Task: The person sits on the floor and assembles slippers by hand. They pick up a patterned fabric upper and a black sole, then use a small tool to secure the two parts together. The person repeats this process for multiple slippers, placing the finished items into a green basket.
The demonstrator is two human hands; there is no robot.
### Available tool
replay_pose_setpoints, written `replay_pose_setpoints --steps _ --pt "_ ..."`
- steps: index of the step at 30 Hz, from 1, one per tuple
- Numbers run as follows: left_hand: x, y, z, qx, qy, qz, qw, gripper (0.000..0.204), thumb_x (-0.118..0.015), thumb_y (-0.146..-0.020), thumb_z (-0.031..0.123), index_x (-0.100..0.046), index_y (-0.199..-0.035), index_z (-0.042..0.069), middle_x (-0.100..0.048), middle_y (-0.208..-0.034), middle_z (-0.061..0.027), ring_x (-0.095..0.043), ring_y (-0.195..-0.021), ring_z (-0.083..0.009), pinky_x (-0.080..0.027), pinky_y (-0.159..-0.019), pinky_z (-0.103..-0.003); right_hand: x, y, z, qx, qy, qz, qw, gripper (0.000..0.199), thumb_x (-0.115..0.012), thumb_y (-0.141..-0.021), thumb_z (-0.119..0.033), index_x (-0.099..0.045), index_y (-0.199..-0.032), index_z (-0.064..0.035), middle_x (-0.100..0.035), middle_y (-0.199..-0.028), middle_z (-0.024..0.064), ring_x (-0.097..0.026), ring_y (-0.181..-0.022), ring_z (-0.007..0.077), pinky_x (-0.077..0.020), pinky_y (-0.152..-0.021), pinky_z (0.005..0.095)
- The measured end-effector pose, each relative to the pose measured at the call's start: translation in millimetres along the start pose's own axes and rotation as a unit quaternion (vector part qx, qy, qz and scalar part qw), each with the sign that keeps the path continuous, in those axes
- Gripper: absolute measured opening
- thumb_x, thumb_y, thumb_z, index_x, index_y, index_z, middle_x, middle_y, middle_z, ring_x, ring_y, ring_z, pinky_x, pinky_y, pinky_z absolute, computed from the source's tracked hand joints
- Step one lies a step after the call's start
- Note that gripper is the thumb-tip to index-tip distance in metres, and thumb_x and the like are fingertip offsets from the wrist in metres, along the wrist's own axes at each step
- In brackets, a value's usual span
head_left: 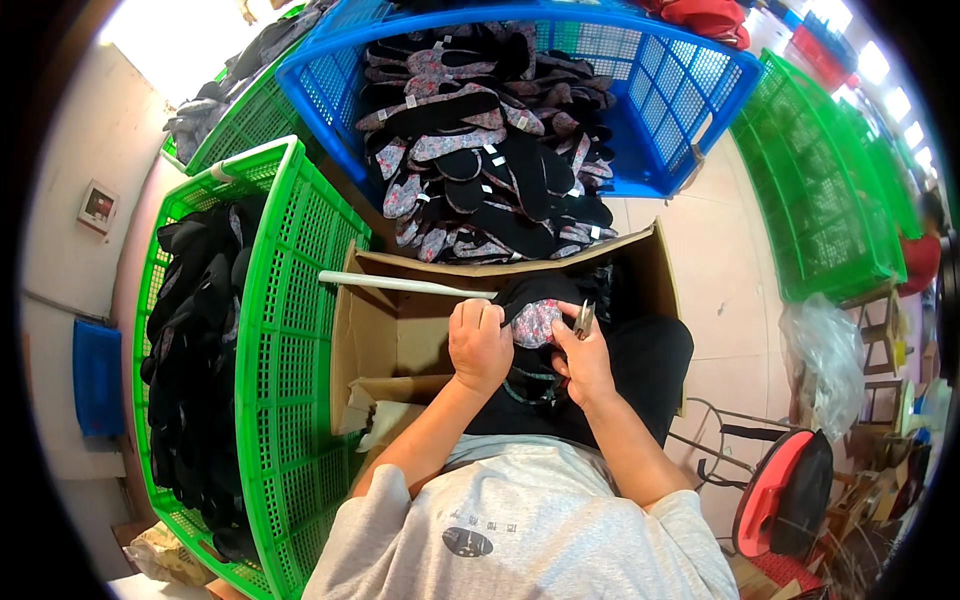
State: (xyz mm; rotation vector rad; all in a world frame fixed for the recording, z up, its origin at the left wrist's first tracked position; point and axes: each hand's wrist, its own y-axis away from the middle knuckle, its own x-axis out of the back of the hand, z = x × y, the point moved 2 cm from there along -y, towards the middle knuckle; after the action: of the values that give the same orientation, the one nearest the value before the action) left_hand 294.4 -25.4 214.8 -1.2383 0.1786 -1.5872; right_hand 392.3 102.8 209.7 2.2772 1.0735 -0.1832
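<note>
Above my lap, a black fabric slipper with a flowered lining [536,324] is held between my two hands. The fingers of my left hand [480,346] are closed on its left side. My right hand [585,362] is closed too, with small metal thread snips [584,319] sticking up from it, and its thumb and fingers press the slipper's right edge. Just left of the slipper, a white rod [400,284] lies across an open cardboard box [662,285]. Dark items lie partly hidden below my hands.
Straight ahead, a blue mesh crate [735,80] holds a heap of similar slippers [480,145]. On my left stands a green crate [255,420] full of black pieces [195,380]. Green crates [820,180], a clear plastic bag [832,365] and a red-and-black seat [780,490] are at right.
</note>
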Motion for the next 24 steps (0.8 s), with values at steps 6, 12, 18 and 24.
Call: replay_pose_setpoints --steps 6,12,18,24 --pt "8 0 10 0.059 0.122 -0.102 0.986 0.028 -0.071 -0.071 0.003 -0.061 -0.097 0.003 -0.064 -0.103 -0.0138 -0.059 -0.099 -0.0361 -0.049 -0.085 -0.043 9 7 2 -0.004 0.067 0.006 0.998 0.033 -0.066 -0.093 -0.005 -0.055 -0.124 -0.0064 -0.055 -0.077 -0.0001 -0.042 -0.048 0.0047 -0.0318 -0.039 0.0202" --pt "16 -5 32 0.023 0.002 -0.213 0.977 0.032 -0.081 -0.073 0.028 -0.076 -0.103 0.016 -0.064 -0.118 -0.0189 -0.059 -0.112 -0.0366 -0.049 -0.094 -0.045 14 1 -1 -0.017 0.053 -0.024 0.998 0.031 -0.065 -0.093 -0.004 -0.057 -0.122 -0.007 -0.051 -0.073 -0.002 -0.047 -0.051 0.0051 -0.0296 -0.039 0.0212" --pt "19 -7 27 0.022 -0.026 -0.208 0.978 0.03 -0.081 -0.073 0.029 -0.078 -0.099 0.015 -0.065 -0.118 -0.0192 -0.06 -0.111 -0.0365 -0.049 -0.094 -0.044 57 24 -58 -0.068 0.092 -0.103 0.988 0.028 -0.055 -0.097 -0.007 -0.054 -0.125 -0.0014 -0.07 -0.108 0.016 -0.071 -0.074 0.0151 -0.0326 -0.04 0.0164" --pt "18 -7 37 -0.004 -0.044 -0.205 0.978 0.032 -0.082 -0.072 0.031 -0.078 -0.1 0.015 -0.064 -0.12 -0.0193 -0.06 -0.112 -0.0356 -0.048 -0.095 -0.044 99 0 -52 0.082 0.181 -0.008 0.98 0.024 -0.063 -0.095 -0.013 -0.06 -0.115 -0.0015 -0.069 -0.105 0.0082 -0.059 -0.082 0.0093 -0.0477 -0.077 0.0236"
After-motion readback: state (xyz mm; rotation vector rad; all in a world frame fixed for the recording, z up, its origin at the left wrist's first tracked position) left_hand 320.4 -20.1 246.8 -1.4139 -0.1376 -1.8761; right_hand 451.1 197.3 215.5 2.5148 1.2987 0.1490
